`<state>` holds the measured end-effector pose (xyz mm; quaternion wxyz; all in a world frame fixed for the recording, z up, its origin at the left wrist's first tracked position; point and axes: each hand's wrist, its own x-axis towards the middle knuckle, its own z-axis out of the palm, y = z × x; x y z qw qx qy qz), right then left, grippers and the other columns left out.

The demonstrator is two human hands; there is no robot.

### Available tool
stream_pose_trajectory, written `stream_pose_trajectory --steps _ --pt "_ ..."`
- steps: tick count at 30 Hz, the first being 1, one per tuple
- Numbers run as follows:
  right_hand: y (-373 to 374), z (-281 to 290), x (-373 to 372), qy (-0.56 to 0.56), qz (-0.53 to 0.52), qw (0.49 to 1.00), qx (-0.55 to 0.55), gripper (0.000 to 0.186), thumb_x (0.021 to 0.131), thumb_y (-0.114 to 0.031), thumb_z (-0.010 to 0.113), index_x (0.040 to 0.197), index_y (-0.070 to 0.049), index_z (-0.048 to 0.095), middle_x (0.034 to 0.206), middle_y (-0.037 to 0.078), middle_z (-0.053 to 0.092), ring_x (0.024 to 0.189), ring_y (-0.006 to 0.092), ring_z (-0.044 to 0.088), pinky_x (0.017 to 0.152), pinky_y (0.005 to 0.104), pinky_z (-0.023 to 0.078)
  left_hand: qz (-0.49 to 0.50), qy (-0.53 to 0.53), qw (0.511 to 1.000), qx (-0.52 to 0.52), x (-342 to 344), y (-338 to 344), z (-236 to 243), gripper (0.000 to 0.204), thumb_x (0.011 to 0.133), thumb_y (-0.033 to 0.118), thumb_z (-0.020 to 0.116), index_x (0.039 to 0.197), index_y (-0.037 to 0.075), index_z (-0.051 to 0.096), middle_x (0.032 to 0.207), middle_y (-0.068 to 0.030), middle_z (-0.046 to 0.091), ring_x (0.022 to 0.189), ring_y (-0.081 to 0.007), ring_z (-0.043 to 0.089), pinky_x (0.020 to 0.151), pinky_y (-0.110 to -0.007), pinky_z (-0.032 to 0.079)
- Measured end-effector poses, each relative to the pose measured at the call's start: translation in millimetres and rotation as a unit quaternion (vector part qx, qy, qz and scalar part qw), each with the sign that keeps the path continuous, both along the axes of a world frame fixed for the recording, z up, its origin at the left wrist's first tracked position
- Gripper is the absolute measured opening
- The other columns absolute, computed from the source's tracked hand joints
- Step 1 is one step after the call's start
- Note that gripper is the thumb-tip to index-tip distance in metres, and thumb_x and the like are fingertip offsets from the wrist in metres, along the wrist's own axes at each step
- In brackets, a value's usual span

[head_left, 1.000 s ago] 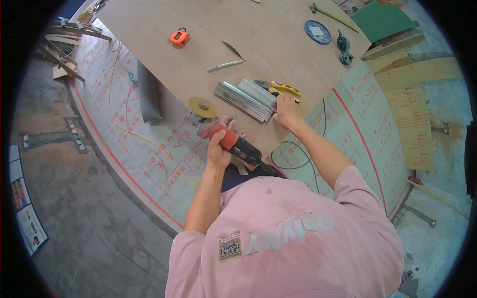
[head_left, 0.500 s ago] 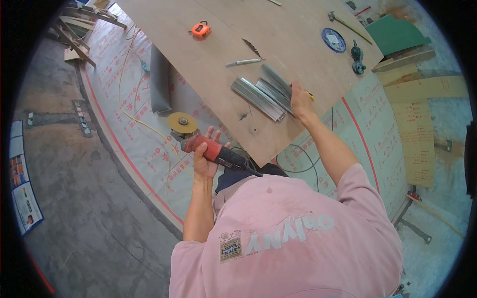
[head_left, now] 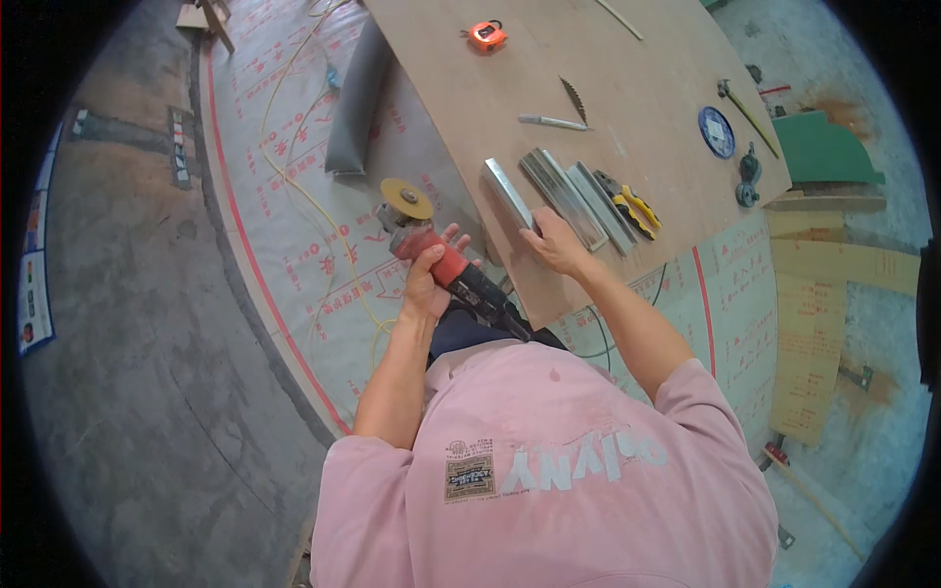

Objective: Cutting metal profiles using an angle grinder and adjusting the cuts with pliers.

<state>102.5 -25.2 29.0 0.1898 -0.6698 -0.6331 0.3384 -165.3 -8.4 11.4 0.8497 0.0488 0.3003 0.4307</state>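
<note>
Gripping the grinder [head_left: 453, 267] around its body in the left hand [head_left: 427, 286], left of the stack [head_left: 566, 196] of metal strips and beyond the edge of the board [head_left: 686, 59]. Closed on the near end of a loose strip [head_left: 507, 191] with the right hand [head_left: 557, 243], just left of the stack; hard to tell whether lifted or resting. Could cut the right forearm [head_left: 632, 312] if swinging the disc [head_left: 407, 199] toward the stack while spinning; impossible to tell whether running. Could lose the grinder to a kick, through holding with one hand only. Could get cut on raw metal by dragging the strip carelessly. Could trip on the yellow cord [head_left: 316, 206], well left of the stack, if stepping there.
</note>
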Motion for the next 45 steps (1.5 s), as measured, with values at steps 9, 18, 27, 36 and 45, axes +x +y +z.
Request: stream_pose_trajectory --steps 9,18,27,36,45 --pt "7.0 5.1 -25.9 0.039 0.000 0.997 -0.061 0.028 0.099 -0.024 0.055 0.111 0.001 0.060 0.096 0.028 0.063 0.092 0.0464 0.060 0.081 0.0491 0.047 0.005 0.066 0.993 -0.097 -5.9 15.3 -36.1 0.031 0.085 0.017 0.074 0.109 0.002 0.061 0.105 -0.0117 0.071 0.093 -0.0237 0.069 0.082 -0.043 0.059" --pt "18.0 -26.0 -29.8 0.089 0.016 0.993 -0.076 0.037 0.107 -0.033 0.045 0.109 -0.001 0.065 0.087 0.023 0.064 0.086 0.0411 0.063 0.077 0.0452 0.048 -0.025 0.084 0.988 -0.128 11.1 32.6 -47.0 0.029 0.085 0.017 0.073 0.105 0.003 0.058 0.092 -0.0129 0.068 0.085 -0.0271 0.068 0.080 -0.044 0.059" --pt "15.2 -32.5 -31.9 0.108 -0.016 0.991 -0.072 0.036 0.106 -0.033 0.047 0.105 -0.002 0.066 0.084 0.019 0.064 0.080 0.0336 0.062 0.076 0.0422 0.048 -0.066 0.093 0.985 -0.126 16.9 35.5 -45.2 0.031 0.085 0.016 0.074 0.107 0.003 0.057 0.089 -0.0127 0.067 0.080 -0.0266 0.068 0.074 -0.042 0.059" --pt "16.0 -34.8 -30.1 0.114 -0.016 0.990 -0.081 0.035 0.106 -0.032 0.049 0.105 -0.002 0.066 0.076 0.014 0.060 0.073 0.0251 0.058 0.071 0.0388 0.046 -0.039 0.142 0.986 -0.075 18.5 32.0 -0.2 0.029 0.084 0.017 0.075 0.104 0.003 0.060 0.090 -0.0118 0.070 0.081 -0.0241 0.069 0.073 -0.040 0.059" --pt "16.5 -31.2 -29.5 0.135 -0.011 0.985 -0.111 0.034 0.107 -0.029 0.050 0.107 0.001 0.065 0.082 0.007 0.061 0.081 0.0172 0.055 0.077 0.0332 0.046 0.059 0.125 0.990 -0.034 37.2 38.0 10.0 0.024 0.086 0.014 0.073 0.103 0.001 0.063 0.095 -0.0108 0.070 0.087 -0.0230 0.069 0.077 -0.040 0.060"
